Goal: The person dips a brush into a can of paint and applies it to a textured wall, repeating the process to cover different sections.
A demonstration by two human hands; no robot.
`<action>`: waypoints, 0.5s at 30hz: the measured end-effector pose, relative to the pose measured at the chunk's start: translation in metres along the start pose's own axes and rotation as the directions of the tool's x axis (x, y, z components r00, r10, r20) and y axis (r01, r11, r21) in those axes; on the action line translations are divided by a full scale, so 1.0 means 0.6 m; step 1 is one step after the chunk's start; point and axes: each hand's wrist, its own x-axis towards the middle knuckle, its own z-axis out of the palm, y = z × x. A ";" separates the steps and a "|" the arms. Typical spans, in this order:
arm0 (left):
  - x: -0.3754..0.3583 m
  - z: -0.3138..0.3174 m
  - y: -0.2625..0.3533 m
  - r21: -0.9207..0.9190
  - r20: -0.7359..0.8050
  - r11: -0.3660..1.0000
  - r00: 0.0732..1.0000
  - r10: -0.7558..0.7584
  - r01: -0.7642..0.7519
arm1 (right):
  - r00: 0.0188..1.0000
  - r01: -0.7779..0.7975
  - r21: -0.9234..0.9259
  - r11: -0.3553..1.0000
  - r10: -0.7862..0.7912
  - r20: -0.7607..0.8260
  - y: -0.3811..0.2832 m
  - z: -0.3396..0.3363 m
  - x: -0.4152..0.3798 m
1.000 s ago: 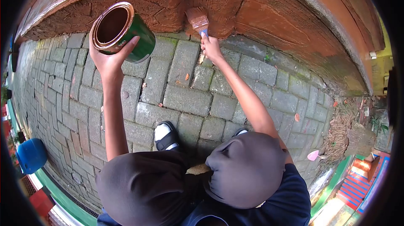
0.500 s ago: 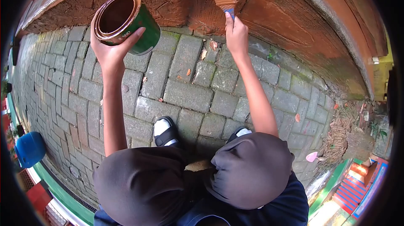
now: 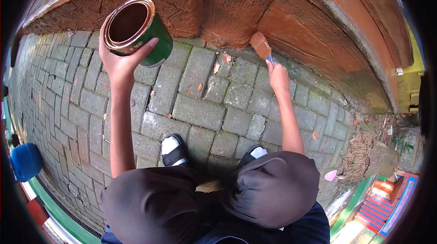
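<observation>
My left hand (image 3: 119, 62) is wrapped round a green paint can (image 3: 160, 46), tilted so its open mouth shows dark brown inside and a paint-smeared rim. In my right hand (image 3: 278, 78) is a paintbrush (image 3: 261, 46) with a blue handle, gripped near its end. Reddish-brown paint coats the bristles. Their tip is at the foot of a reddish-brown wall (image 3: 300, 39), close to where it meets the paving; whether it touches cannot be told. A rounded pillar (image 3: 234, 10) of the same colour stands just left of the brush.
Grey paving blocks (image 3: 200, 110) with a few dry leaves lie under my sandalled feet (image 3: 174, 149). At far left stands a blue barrel (image 3: 26, 162). Over on the right are a pink object (image 3: 331, 175) and a heap of brown debris (image 3: 359, 153).
My right hand has moved the brush down and right, from the pillar to the wall's base. The can in my left hand sits slightly lower in view.
</observation>
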 end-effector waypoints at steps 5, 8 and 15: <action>-0.001 -0.004 0.003 0.011 0.040 0.999 0.998 -0.042 0.042 | 0.941 0.337 0.010 0.941 -0.338 0.007 -0.160 -0.079 0.000; -0.006 -0.005 0.005 0.003 0.037 0.999 0.998 -0.045 0.044 | 0.886 0.464 -0.039 0.885 -0.463 0.032 -0.230 -0.041 0.046; -0.019 -0.002 0.003 0.054 0.037 0.998 0.998 -0.045 0.043 | 0.984 0.180 -0.065 0.981 -0.179 0.028 -0.127 -0.009 0.058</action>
